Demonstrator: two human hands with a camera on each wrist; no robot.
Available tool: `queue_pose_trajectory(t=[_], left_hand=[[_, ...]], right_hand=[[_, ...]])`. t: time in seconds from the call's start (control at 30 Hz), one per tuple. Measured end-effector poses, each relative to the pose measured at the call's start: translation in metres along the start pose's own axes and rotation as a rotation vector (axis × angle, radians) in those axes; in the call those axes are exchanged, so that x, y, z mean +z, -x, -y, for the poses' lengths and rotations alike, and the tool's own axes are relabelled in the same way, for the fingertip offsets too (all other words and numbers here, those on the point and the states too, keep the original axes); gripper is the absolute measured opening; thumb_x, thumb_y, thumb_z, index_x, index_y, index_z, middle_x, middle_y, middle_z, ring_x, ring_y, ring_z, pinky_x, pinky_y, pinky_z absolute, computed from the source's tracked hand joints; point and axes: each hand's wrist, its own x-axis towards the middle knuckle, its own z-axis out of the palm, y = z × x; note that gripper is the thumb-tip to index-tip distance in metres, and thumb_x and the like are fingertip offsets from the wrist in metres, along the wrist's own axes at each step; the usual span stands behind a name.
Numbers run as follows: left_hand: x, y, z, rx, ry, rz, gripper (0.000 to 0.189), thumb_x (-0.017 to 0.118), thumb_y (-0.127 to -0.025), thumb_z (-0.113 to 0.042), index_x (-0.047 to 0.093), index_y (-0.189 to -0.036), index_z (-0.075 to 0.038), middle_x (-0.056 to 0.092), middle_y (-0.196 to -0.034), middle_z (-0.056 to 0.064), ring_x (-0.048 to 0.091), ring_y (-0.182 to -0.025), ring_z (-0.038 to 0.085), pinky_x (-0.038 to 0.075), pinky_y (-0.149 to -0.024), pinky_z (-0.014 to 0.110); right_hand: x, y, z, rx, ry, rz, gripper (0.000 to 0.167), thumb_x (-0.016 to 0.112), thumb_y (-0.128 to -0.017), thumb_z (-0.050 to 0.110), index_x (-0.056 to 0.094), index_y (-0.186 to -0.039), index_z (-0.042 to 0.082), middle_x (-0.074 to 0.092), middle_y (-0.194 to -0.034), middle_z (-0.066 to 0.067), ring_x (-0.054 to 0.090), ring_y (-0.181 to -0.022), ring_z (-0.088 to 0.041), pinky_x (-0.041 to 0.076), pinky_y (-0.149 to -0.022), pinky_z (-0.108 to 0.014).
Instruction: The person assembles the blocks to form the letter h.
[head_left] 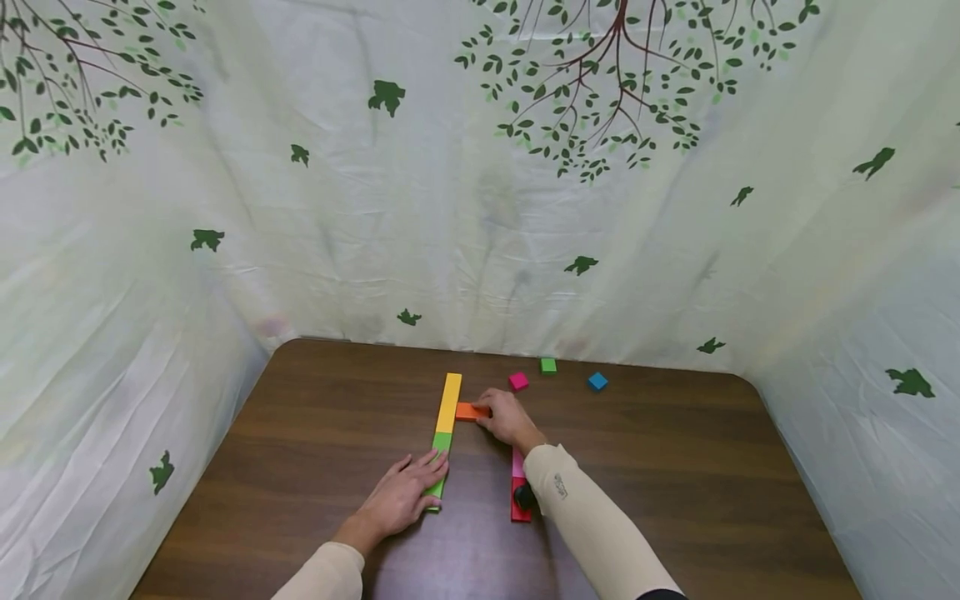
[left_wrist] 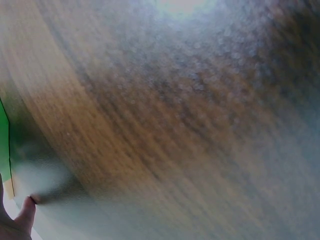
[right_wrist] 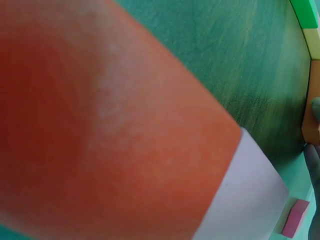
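Note:
My left hand [head_left: 401,496] lies with its fingers extended over the green block [head_left: 441,442], low in a straight column. A yellow block [head_left: 449,402] continues that column toward the far side. In the left wrist view, a digit tip [left_wrist: 27,212] shows beside the green edge. My right hand [head_left: 508,418] pinches the right end of an orange block [head_left: 467,412], whose left end meets the yellow block's side. Under my right forearm, a pink block [head_left: 517,463] and a red block [head_left: 519,512] line up end to end, partly covered. The red block [right_wrist: 125,140] looms large in the right wrist view.
Near the far edge of the brown wooden table [head_left: 337,417] are a magenta block [head_left: 518,381], a green block [head_left: 548,366] and a blue block [head_left: 597,381]. A white leaf-patterned curtain [head_left: 465,233] surrounds the table's back and sides.

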Motion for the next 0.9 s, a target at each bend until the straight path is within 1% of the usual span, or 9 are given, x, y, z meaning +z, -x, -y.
queue_pose_trajectory(t=[0.1,0.33,0.5,0.63,0.77,0.87,0.9], left_hand=[[0.001,0.000,0.000,0.000,0.000,0.002,0.058,0.064,-0.089,-0.034,0.054,-0.136,-0.001,0.048,-0.145,0.011,0.042,-0.135,0.029,0.034,-0.104,0.058],[0.000,-0.001,-0.001,-0.038,0.014,0.050,0.059,0.062,-0.091,-0.035,0.051,-0.139,-0.003,0.044,-0.148,0.008,0.038,-0.138,0.026,0.030,-0.108,0.057],[0.000,-0.001,0.000,-0.038,0.016,0.050,0.059,0.062,-0.090,-0.036,0.051,-0.139,-0.004,0.044,-0.148,0.008,0.038,-0.138,0.026,0.030,-0.108,0.057],[0.000,-0.002,0.000,-0.039,0.021,0.051,0.059,0.062,-0.090,-0.036,0.051,-0.139,-0.004,0.044,-0.148,0.008,0.037,-0.138,0.026,0.030,-0.108,0.057],[0.001,-0.001,0.000,-0.032,0.022,0.053,0.059,0.062,-0.091,-0.036,0.050,-0.140,-0.004,0.043,-0.149,0.008,0.037,-0.138,0.027,0.030,-0.108,0.057],[0.001,-0.001,0.000,-0.026,0.016,0.042,0.060,0.062,-0.090,-0.036,0.051,-0.139,-0.004,0.043,-0.148,0.009,0.038,-0.138,0.027,0.031,-0.107,0.057],[0.001,-0.001,0.000,-0.024,0.015,0.037,0.060,0.062,-0.090,-0.036,0.051,-0.139,-0.004,0.043,-0.148,0.008,0.038,-0.138,0.027,0.031,-0.107,0.057]], right_hand=[[0.001,0.000,-0.001,0.002,-0.004,-0.003,0.029,0.072,-0.087,0.012,0.071,-0.116,0.005,0.065,-0.109,-0.008,0.062,-0.104,-0.025,0.049,-0.094,-0.037],[0.002,-0.001,-0.002,-0.001,-0.009,-0.014,0.029,0.072,-0.087,0.012,0.071,-0.115,0.005,0.065,-0.108,-0.008,0.062,-0.103,-0.025,0.049,-0.092,-0.038],[0.005,-0.002,-0.004,0.004,-0.033,-0.024,0.029,0.072,-0.086,0.011,0.071,-0.115,0.004,0.065,-0.108,-0.009,0.062,-0.102,-0.025,0.050,-0.092,-0.038],[0.005,0.000,-0.009,-0.003,-0.077,-0.033,0.032,0.073,-0.086,0.013,0.070,-0.117,0.005,0.062,-0.112,-0.010,0.059,-0.106,-0.026,0.047,-0.095,-0.039],[-0.003,0.007,-0.019,-0.009,-0.124,-0.066,0.036,0.075,-0.084,0.013,0.068,-0.119,0.006,0.061,-0.115,-0.010,0.057,-0.110,-0.027,0.046,-0.097,-0.041],[-0.014,0.013,-0.031,0.002,-0.140,-0.116,0.038,0.075,-0.084,0.011,0.067,-0.119,0.003,0.060,-0.117,-0.012,0.057,-0.111,-0.029,0.046,-0.097,-0.043],[-0.018,0.014,-0.036,0.017,-0.138,-0.132,0.038,0.075,-0.084,0.011,0.067,-0.120,0.002,0.059,-0.118,-0.013,0.056,-0.112,-0.030,0.045,-0.098,-0.044]])
